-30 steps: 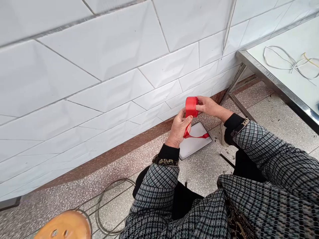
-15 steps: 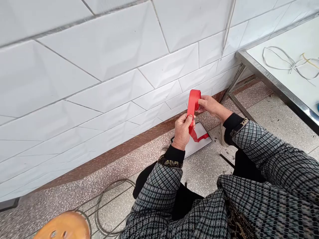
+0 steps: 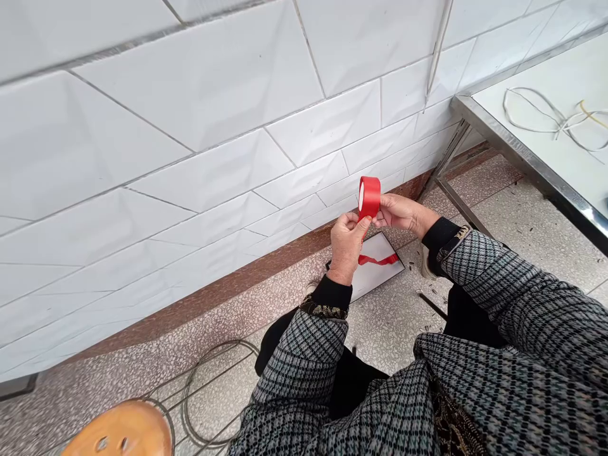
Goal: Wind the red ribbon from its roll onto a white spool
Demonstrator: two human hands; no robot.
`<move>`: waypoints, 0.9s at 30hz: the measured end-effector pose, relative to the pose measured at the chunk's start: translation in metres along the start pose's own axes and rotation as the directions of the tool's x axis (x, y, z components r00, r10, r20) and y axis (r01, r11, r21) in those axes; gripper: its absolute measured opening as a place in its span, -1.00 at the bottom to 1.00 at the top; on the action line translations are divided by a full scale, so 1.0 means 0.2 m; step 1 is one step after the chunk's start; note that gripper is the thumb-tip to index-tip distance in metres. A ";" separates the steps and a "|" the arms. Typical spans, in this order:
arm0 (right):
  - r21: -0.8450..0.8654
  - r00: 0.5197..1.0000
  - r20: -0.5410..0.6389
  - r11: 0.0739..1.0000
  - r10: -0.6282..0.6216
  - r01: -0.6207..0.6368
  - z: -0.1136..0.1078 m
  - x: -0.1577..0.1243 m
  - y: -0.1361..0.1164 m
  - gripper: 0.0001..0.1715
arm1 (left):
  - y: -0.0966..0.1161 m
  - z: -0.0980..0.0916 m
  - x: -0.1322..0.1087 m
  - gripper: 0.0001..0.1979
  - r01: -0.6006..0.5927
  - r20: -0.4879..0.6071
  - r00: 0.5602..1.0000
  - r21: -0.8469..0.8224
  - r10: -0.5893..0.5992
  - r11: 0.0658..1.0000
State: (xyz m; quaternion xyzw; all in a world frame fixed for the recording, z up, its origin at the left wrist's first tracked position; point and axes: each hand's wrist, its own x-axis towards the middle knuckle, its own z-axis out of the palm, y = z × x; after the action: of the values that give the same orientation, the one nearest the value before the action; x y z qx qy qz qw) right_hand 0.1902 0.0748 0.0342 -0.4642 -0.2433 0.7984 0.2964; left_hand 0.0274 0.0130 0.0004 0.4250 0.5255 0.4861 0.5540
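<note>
A roll of red ribbon (image 3: pixel 369 196) is held up in front of the tiled wall, its white core facing left. My right hand (image 3: pixel 403 213) grips the roll from the right side. Fingers of my left hand (image 3: pixel 346 244) are closed on the loose ribbon just below the roll. The free ribbon end (image 3: pixel 380 259) hangs down in a loop over a white flat board (image 3: pixel 375 278) lying on the floor.
A steel-framed table (image 3: pixel 522 155) with loose wire loops (image 3: pixel 551 117) stands at the right. An orange stool seat (image 3: pixel 118 434) and a wire ring (image 3: pixel 209 380) are at the lower left. The white tiled wall (image 3: pixel 190 158) is close ahead.
The roll has turned so its white core now faces left, and it sits slightly lower. My left hand moved up against the roll, shortening the ribbon stretch between the hands.
</note>
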 end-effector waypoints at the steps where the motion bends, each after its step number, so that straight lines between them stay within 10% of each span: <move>1: 0.007 1.000 0.011 1.000 0.027 -0.027 -0.01 0.01 0.00 -0.50 | 0.01 0.00 -0.01 -0.68 -0.032 -0.014 0.999 0.012 0.032 0.999; 14: -0.147 0.987 0.144 0.988 0.066 -0.044 -0.06 0.00 -0.01 -0.71 | 0.06 -0.04 0.03 -0.47 -0.063 0.121 0.991 0.043 0.057 0.997; 21: -0.503 0.907 0.129 0.762 -0.401 0.408 -0.14 0.04 0.00 -0.56 | 0.11 -0.10 0.02 -0.37 0.133 0.227 0.968 -0.088 -0.110 0.987; 27: -0.605 0.872 0.124 0.660 -0.474 0.445 -0.12 0.06 0.03 -0.68 | 0.09 -0.04 -0.01 -0.37 0.132 0.147 0.983 -0.130 -0.113 0.983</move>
State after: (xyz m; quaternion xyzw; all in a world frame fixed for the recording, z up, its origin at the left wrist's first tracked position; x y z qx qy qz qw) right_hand 0.2057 0.0831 0.0121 -0.4755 -0.5925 0.5629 0.3256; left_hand 0.0170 0.0146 0.0175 0.3850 0.4756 0.4556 0.6465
